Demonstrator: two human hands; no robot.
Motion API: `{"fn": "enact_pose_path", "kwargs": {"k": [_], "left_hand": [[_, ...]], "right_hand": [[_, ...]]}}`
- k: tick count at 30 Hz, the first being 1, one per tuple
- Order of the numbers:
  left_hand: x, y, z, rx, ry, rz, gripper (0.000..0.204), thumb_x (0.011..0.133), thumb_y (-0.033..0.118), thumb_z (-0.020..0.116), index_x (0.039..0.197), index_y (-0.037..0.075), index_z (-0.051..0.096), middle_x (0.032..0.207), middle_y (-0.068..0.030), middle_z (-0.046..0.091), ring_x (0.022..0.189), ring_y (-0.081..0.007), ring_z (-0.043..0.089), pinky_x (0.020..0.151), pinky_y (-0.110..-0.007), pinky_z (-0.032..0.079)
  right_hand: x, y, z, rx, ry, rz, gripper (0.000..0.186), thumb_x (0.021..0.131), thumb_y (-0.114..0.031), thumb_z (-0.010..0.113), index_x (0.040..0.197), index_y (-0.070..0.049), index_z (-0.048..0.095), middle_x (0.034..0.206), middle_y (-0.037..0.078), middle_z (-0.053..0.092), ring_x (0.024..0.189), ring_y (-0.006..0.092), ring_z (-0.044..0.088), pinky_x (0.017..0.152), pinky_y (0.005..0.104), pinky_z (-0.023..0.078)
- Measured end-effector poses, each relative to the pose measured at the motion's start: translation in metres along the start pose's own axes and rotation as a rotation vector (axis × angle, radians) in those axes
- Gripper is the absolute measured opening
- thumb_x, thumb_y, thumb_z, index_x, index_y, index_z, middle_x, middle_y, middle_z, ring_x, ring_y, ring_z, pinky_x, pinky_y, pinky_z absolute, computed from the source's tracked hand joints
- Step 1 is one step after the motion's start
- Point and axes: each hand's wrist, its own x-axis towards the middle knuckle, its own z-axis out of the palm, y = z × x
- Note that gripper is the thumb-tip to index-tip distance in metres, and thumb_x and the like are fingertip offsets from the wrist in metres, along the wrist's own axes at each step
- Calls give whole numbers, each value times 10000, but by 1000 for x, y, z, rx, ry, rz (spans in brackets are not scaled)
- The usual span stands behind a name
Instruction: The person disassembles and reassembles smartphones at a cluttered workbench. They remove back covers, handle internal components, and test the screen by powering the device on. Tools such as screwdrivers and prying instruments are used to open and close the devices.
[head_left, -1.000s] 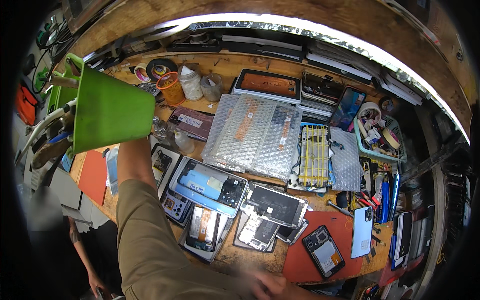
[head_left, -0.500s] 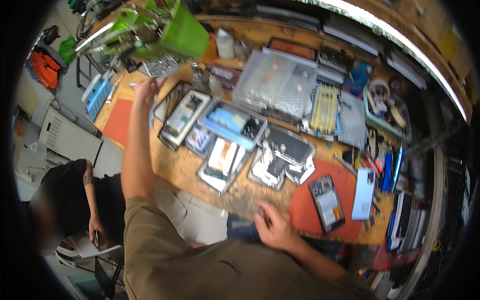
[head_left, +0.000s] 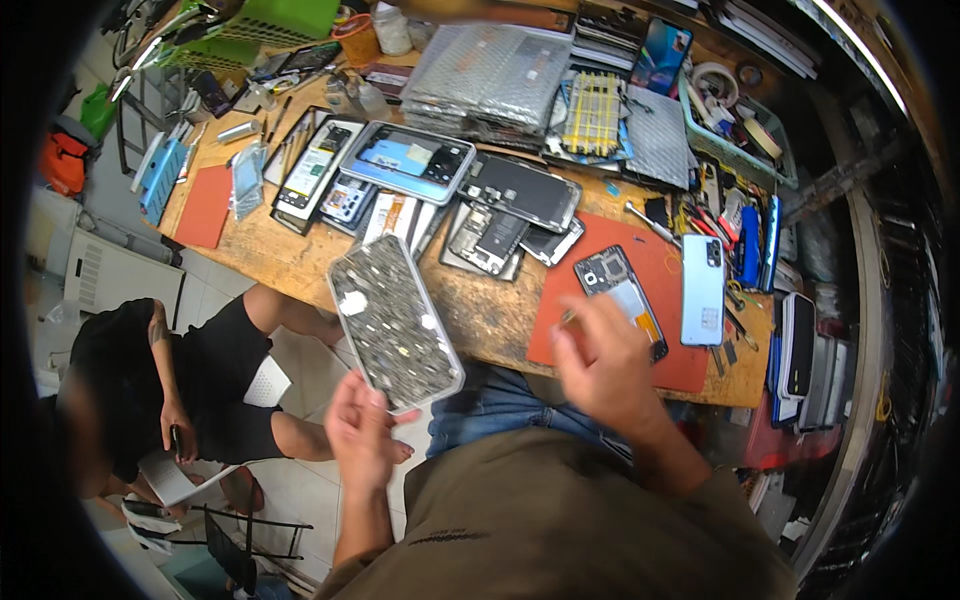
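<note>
My left hand (head_left: 362,420) grips the lower end of a rectangular clear-rimmed tray or case (head_left: 393,322) with a grey speckled surface and white patches, tilted over the front edge of the wooden bench. My right hand (head_left: 605,365), to its right, has curled fingers round something small and dark that I cannot make out, in front of a phone with its back removed (head_left: 632,300) on the red mat (head_left: 549,300). A light blue phone (head_left: 703,292) lies at the mat's right. Opened phones and screens (head_left: 513,193) lie stacked in trays behind both hands.
Bubble-wrapped packs (head_left: 484,78), a tool basket (head_left: 732,120), loose tools (head_left: 738,230) and green containers (head_left: 255,22) crowd the bench (head_left: 480,320). At lower left a person in black (head_left: 115,365) sits low beside a white stool, a small dark object in one hand.
My left hand has come down from the raised green container at back left, now holding the speckled tray. My right hand has risen toward the mat. The view has shifted.
</note>
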Motion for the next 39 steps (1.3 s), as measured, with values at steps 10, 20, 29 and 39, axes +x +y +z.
{"fn": "enact_pose_path", "kwargs": {"k": [10,20,29,39], "left_hand": [[-15,-27,68,-102,-303,-143,453,1105,112,626,1485,-68,456,1298,-183,717,1106,-239,754,849,-396,703],[73,-17,171,37,-662,-156,326,1125,61,557,1413,-93,557,1211,-131,732,1027,-171,747,849,-333,693],[64,-54,228,53,-559,-203,299,1138,76,532,1379,-101,555,1163,-113,712,1032,-181,735,945,-366,686],[70,-44,200,428,-645,16,243,1118,106,597,1209,-78,727,922,-113,782,819,-130,764,753,-303,632]], "right_hand": [[-32,38,-44,-599,-44,169,665,796,-388,895,1249,26,637,1120,164,612,932,354,727,723,482,597],[-93,42,-85,-596,207,245,752,709,-312,871,1330,27,614,1191,172,624,985,372,737,773,500,606],[-48,85,-117,-723,335,431,659,769,-366,861,1248,17,620,1180,215,636,986,431,731,823,523,607],[6,110,-95,-723,403,311,608,853,-311,865,1315,24,654,1207,198,627,1048,424,710,860,507,588]]}}
